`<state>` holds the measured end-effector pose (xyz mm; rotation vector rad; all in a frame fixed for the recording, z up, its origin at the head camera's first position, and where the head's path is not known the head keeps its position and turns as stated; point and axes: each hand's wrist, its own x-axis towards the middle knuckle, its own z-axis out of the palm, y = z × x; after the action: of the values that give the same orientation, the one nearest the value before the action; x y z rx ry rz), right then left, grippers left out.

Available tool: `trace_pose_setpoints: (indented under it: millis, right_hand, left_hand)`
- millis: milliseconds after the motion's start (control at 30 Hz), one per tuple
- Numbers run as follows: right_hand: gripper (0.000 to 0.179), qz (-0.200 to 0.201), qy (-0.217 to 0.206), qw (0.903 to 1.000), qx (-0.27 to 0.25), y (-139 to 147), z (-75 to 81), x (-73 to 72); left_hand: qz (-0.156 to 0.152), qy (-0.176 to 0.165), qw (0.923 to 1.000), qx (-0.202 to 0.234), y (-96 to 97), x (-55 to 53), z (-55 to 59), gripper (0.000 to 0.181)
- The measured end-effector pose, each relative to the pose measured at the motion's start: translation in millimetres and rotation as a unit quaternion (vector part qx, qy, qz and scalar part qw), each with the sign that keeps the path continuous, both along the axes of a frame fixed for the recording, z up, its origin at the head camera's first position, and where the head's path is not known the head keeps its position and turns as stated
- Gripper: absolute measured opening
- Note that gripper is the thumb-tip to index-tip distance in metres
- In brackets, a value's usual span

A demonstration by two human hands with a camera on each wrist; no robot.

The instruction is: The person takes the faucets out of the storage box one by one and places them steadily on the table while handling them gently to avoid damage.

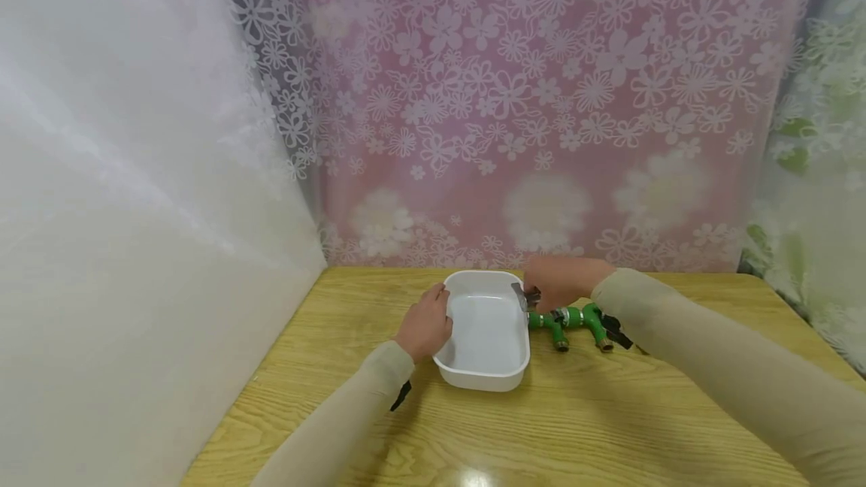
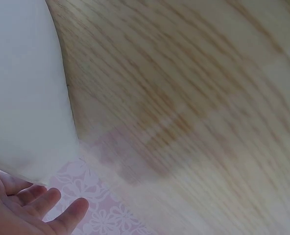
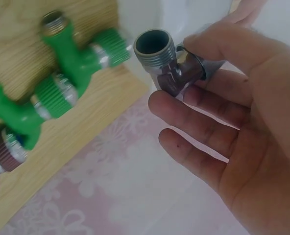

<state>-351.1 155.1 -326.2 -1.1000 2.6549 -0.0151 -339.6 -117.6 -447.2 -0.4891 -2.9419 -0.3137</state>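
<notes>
A white rectangular basin [image 1: 482, 380] stands on the wooden table. At its left rim, my left hand [image 1: 426, 323] holds on, thumb side toward the inside; in the left wrist view its fingers [image 2: 69, 215] lie by the outer wall. Above the basin's right rim, my right hand [image 1: 564, 282] pinches a shiny metal angle valve [image 3: 172, 73] between thumb and fingers. Its threaded outlet faces the right wrist camera, while its other end is partly hidden by the hand. Just right of the basin lies a row of joined green valve fittings [image 1: 573, 317] with threaded metal ends.
The wooden table [image 1: 575, 427] reaches back to a pink floral curtain [image 1: 541, 96]. A whitish sheet [image 1: 135, 209] hangs along the left side, and a green-patterned curtain [image 1: 798, 246] borders the right. Under the right forearm, a black strap-like piece [image 1: 617, 331] shows by the green fittings.
</notes>
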Motion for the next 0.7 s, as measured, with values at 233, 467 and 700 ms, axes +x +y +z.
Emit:
trace_pose_setpoints:
  millis: [233,467,700]
  right_hand:
    - [0.039,-0.019,0.0,0.9997,-0.017,31.4,-3.6,0.3]
    - [0.04,-0.057,-0.012,0.9973,-0.044,70.3,-12.5,-4.5]
    - [0.024,-0.095,-0.026,0.9938,-0.052,106.2,-15.6,-6.8]
  left_hand:
    - [0.004,0.002,1.0,-0.005,0.6,0.9,0.5,0.051]
    - [0.001,0.001,1.0,-0.005,0.1,0.8,0.4,0.051]
    - [0.001,-0.002,1.0,-0.008,0.2,0.8,-0.4,0.052]
